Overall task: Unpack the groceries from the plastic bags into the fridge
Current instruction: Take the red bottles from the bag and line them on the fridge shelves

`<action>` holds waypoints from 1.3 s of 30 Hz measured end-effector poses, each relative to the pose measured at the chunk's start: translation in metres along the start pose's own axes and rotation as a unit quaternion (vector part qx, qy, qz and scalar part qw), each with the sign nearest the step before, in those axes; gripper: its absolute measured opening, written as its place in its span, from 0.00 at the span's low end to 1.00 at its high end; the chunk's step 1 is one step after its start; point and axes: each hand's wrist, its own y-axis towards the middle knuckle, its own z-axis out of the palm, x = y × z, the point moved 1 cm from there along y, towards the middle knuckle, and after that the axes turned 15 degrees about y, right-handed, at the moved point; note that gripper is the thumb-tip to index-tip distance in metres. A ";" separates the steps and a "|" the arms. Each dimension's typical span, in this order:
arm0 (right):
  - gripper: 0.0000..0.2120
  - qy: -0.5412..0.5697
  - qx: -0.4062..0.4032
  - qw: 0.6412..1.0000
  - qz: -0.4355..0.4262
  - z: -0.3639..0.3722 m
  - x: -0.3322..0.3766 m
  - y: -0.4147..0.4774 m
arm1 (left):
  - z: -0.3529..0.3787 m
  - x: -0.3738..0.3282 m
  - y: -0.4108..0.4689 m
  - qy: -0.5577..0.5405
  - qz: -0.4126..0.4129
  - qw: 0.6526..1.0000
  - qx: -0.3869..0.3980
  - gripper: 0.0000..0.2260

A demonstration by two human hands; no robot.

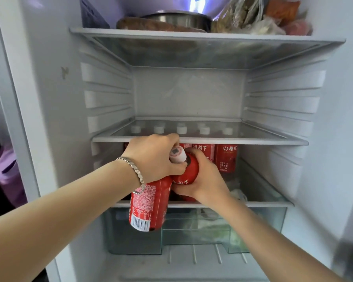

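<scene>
The left hand (155, 157) is curled round the top of the nearer bottle (149, 204), a red drink bottle that hangs roughly upright, base down. It sits in front of the lower shelf (263, 204), with its base below the shelf's lip. The right hand (204, 180) wraps the shoulder of a second bottle (189, 171) just beside it, at the shelf's front edge, leaning left. The two bottles touch. A white cap (177, 154) shows between the hands; it seems to be the second bottle's.

The stocked row of bottles (225, 157) stands behind and to the right, so the open floor lies rightward and inward, and the right hand is nearer to it. The nearer bottle likely has to rise over the lip, staying under the glass shelf (253, 141) above.

The row's labels read "山楂树下"; the second bottle shows "树下". The nearer bottle carries fine white print, too small to read, and a barcode (140, 222).
</scene>
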 end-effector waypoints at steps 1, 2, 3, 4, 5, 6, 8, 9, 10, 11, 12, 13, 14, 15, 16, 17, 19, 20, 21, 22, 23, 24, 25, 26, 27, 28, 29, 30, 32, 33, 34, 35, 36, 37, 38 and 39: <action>0.33 0.030 -0.012 0.999 0.000 0.002 -0.002 -0.001 | 0.000 0.003 -0.002 0.009 0.001 1.000 -0.011 0.16; 0.30 0.065 -0.021 0.998 0.004 0.003 -0.004 -0.004 | -0.001 0.006 -0.006 0.021 -0.001 0.999 -0.028 0.18; 0.28 0.096 -0.028 0.995 0.010 0.005 -0.007 -0.006 | -0.001 0.011 -0.009 0.033 -0.008 0.998 -0.048 0.20; 0.27 0.117 -0.031 0.993 0.014 0.007 -0.009 -0.008 | 0.000 0.016 -0.010 0.038 -0.019 0.996 -0.079 0.21; 0.27 0.125 -0.030 0.992 0.018 0.009 -0.010 -0.008 | 0.002 0.020 -0.011 0.041 -0.031 0.991 -0.120 0.21; 0.28 0.126 -0.025 0.991 0.022 0.012 -0.010 -0.006 | 0.006 0.024 -0.010 0.053 -0.028 0.983 -0.175 0.21; 0.29 0.126 -0.018 0.991 0.030 0.015 -0.010 0.004 | 0.014 0.027 -0.007 0.072 -0.016 0.963 -0.261 0.17; 0.29 0.128 -0.016 0.991 0.035 0.017 -0.011 0.009 | 0.019 0.027 -0.006 0.077 -0.011 0.956 -0.283 0.15; 0.30 0.125 -0.017 0.991 0.040 0.017 -0.011 0.013 | 0.024 0.028 -0.006 0.082 -0.009 0.952 -0.294 0.15; 0.31 0.120 -0.016 0.992 0.043 0.018 -0.012 0.016 | 0.028 0.029 -0.007 0.085 -0.009 0.948 -0.306 0.15; 0.32 0.117 -0.014 0.992 0.045 0.019 -0.013 0.018 | 0.029 0.031 -0.009 0.089 -0.011 0.942 -0.324 0.15; 0.33 0.115 -0.013 0.992 0.046 0.020 -0.015 0.018 | 0.030 0.032 -0.011 0.098 -0.014 0.933 -0.345 0.15; 0.33 0.113 -0.012 0.992 0.047 0.020 -0.016 0.018 | 0.030 0.033 -0.013 0.107 -0.020 0.925 -0.365 0.15; 0.33 0.112 -0.014 0.993 0.047 0.020 -0.017 0.018 | 0.030 0.034 -0.013 0.110 -0.024 0.916 -0.384 0.15; 0.33 0.111 -0.015 0.993 0.047 0.021 -0.017 0.018 | 0.031 0.034 -0.014 0.106 -0.032 0.911 -0.397 0.15; 0.34 0.110 -0.018 0.993 0.048 0.021 -0.018 0.019 | 0.033 0.033 -0.014 0.096 -0.042 0.909 -0.404 0.15; 0.34 0.112 -0.020 0.992 0.049 0.022 -0.018 0.019 | 0.040 0.029 -0.020 0.044 -0.078 0.911 -0.402 0.14; 0.33 0.115 -0.020 0.992 0.051 0.022 -0.017 0.019 | 0.046 0.027 -0.024 -0.002 -0.102 0.914 -0.393 0.13; 0.33 0.117 -0.019 0.992 0.052 0.023 -0.017 0.018 | 0.054 0.026 -0.030 -0.057 -0.126 0.915 -0.378 0.12; 0.32 0.118 -0.019 0.991 0.053 0.024 -0.017 0.018 | 0.061 0.023 -0.036 -0.110 -0.149 0.917 -0.353 0.12; 0.33 0.119 -0.020 0.991 0.052 0.024 -0.017 0.017 | 0.068 0.018 -0.042 -0.155 -0.168 0.918 -0.324 0.14; 0.33 0.121 -0.021 0.991 0.052 0.024 -0.017 0.017 | 0.073 0.013 -0.046 -0.199 -0.180 0.915 -0.300 0.18; 0.33 0.123 -0.020 0.991 0.052 0.023 -0.017 0.017 | 0.079 0.008 -0.050 -0.248 -0.197 0.906 -0.279 0.24; 0.33 0.125 -0.020 0.991 0.052 0.023 -0.017 0.017 | 0.083 0.004 -0.052 -0.302 -0.229 0.891 -0.250 0.30; 0.32 0.123 -0.018 0.991 0.053 0.022 -0.016 0.018 | 0.087 0.002 -0.053 -0.356 -0.270 0.870 -0.208 0.35; 0.31 0.120 -0.016 0.991 0.054 0.022 -0.016 0.018 | 0.091 0.003 -0.055 -0.395 -0.300 0.852 -0.166 0.37; 0.31 0.116 -0.017 0.992 0.053 0.023 -0.015 0.017 | 0.093 0.006 -0.057 -0.407 -0.312 0.848 -0.132 0.37; 0.31 0.112 -0.019 0.992 0.052 0.022 -0.015 0.017 | 0.093 0.009 -0.056 -0.392 -0.313 0.859 -0.105 0.36; 0.32 0.107 -0.021 0.992 0.057 0.025 -0.016 0.018 | 0.095 0.019 -0.055 -0.316 -0.314 0.892 -0.077 0.35; 0.34 0.099 -0.024 0.993 0.058 0.026 -0.017 0.018 | 0.095 0.023 -0.052 -0.269 -0.318 0.907 -0.068 0.34; 0.35 0.087 -0.025 0.994 0.058 0.027 -0.018 0.019 | 0.094 0.025 -0.050 -0.212 -0.329 0.919 -0.054 0.34; 0.37 0.072 -0.026 0.995 0.059 0.029 -0.019 0.022 | 0.093 0.027 -0.046 -0.152 -0.338 0.928 -0.040 0.34; 0.39 0.049 -0.027 0.997 0.059 0.032 -0.020 0.025 | 0.094 0.028 -0.042 -0.087 -0.339 0.936 -0.037 0.35; 0.40 0.018 -0.030 0.998 0.058 0.037 -0.020 0.030 | 0.095 0.030 -0.039 -0.023 -0.321 0.946 -0.039 0.36; 0.42 -0.020 -0.036 0.997 0.059 0.042 -0.021 0.035 | 0.095 0.031 -0.037 0.038 -0.291 0.955 -0.034 0.36; 0.43 -0.057 -0.040 0.996 0.064 0.045 -0.022 0.040 | 0.099 0.033 -0.033 0.101 -0.266 0.958 -0.031 0.35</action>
